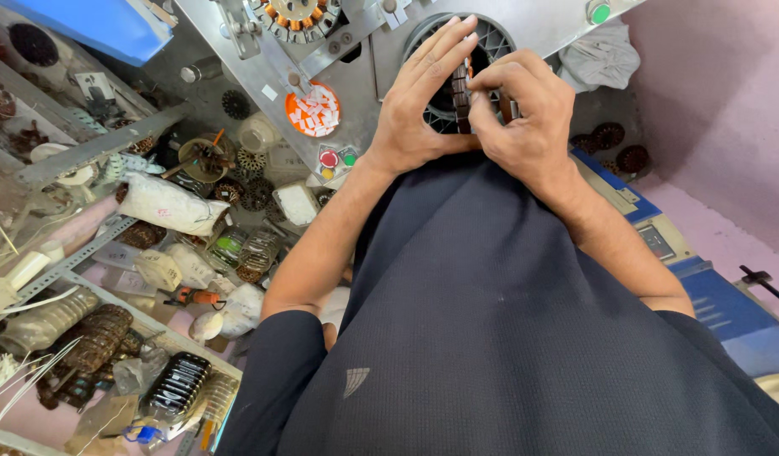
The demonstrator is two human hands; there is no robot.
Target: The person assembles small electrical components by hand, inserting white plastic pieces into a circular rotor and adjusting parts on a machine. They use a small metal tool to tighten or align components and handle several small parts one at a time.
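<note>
Head view looks straight down over a dark shirt at two hands meeting in front of a round slotted housing (491, 42) set in a grey metal machine panel (541, 21). Between them sits a dark toothed stator core (462, 97), held on edge just below that housing. The left hand (419, 101) lies flat against the core's left side, fingers stretched straight and pressed together, bracing rather than curled around it. The right hand (524, 114) is curled, its fingertips pinching the core's right rim.

To do this well, I judge the flat hand should keep steady backing while the pinching fingers work one slot at a time, with the core square to the housing so nothing slips sideways (what the fingertips actually hold against the core is too small to tell).

Counting what shows: two hands, one core between them, one round housing. Left of the housing, on the panel, sits one orange dish of small white slips (313, 110), and below it one red push button (328, 158) beside one green one (350, 157); a further green button (599, 12) stands right of the housing. Far left of the housing, the cluttered worktop (111, 253) carries many more wound cores, too heaped to count, plus one white plastic bag (165, 204).
</note>
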